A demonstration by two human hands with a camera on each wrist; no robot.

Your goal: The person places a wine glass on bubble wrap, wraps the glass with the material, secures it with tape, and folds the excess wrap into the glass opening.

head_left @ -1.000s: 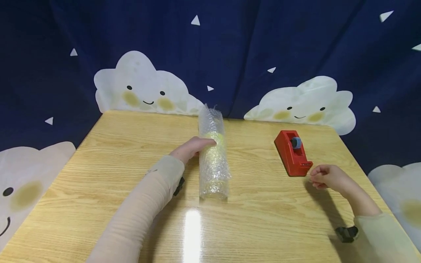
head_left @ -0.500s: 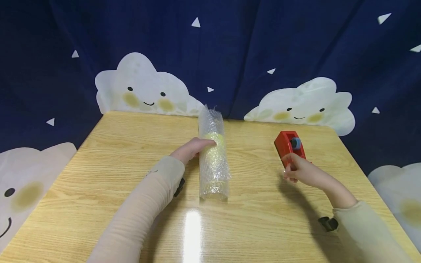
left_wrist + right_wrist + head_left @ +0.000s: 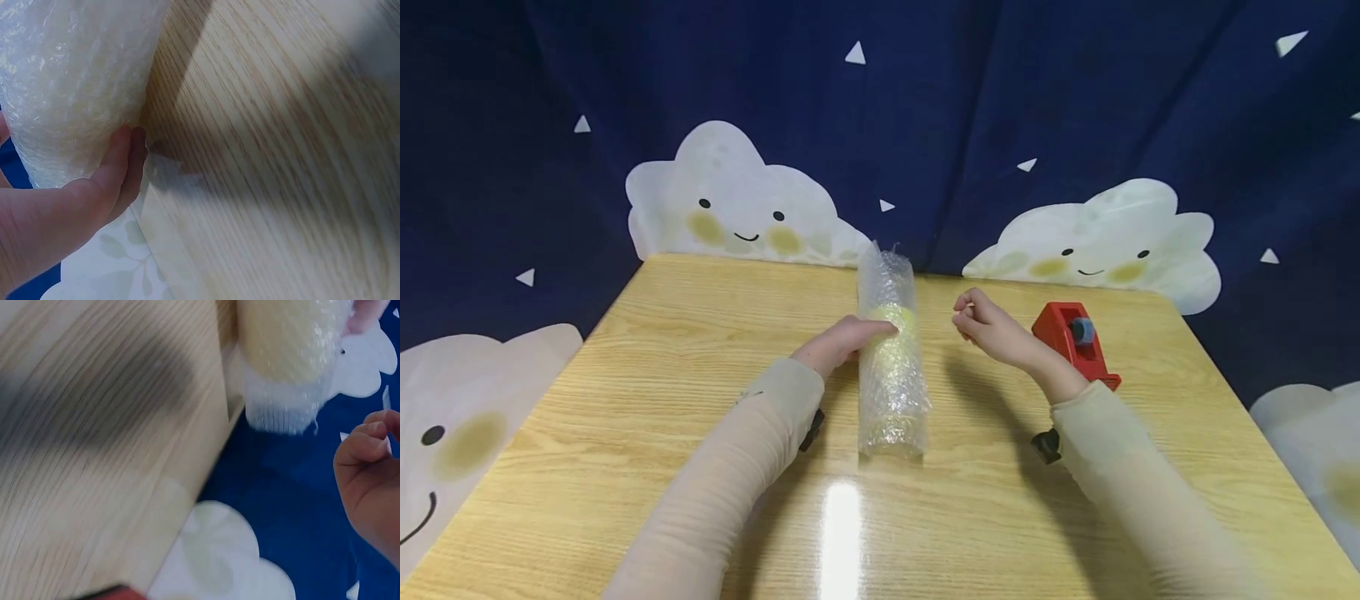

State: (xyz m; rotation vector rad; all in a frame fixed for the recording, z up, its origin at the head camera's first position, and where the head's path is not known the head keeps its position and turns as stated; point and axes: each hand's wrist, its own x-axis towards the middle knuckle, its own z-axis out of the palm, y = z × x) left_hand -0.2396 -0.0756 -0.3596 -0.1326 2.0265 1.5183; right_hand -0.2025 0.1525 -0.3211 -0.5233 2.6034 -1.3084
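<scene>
A yellowish cylinder wrapped in bubble wrap (image 3: 892, 392) lies lengthwise at the middle of the wooden table. My left hand (image 3: 848, 337) holds it from the left side, thumb across the top. In the left wrist view the fingertips (image 3: 130, 140) press against the wrap, and a loose bit of clear plastic (image 3: 167, 173) shows beside them. My right hand (image 3: 988, 325) is raised over the table to the right of the bundle, apart from it. Between its thumb and forefinger it pinches a small translucent strip of tape (image 3: 386, 398).
A red tape dispenser (image 3: 1058, 332) with a blue-cored roll (image 3: 1082, 332) stands on the right, partly behind my right forearm. The wooden table (image 3: 722, 308) ends at a dark blue curtain (image 3: 925, 100) printed with smiling clouds.
My right hand has moved left, from the dispenser's front end past the dispenser toward the wrapped bundle, holding the tape. The left hand keeps its grip and the bundle stays in place.
</scene>
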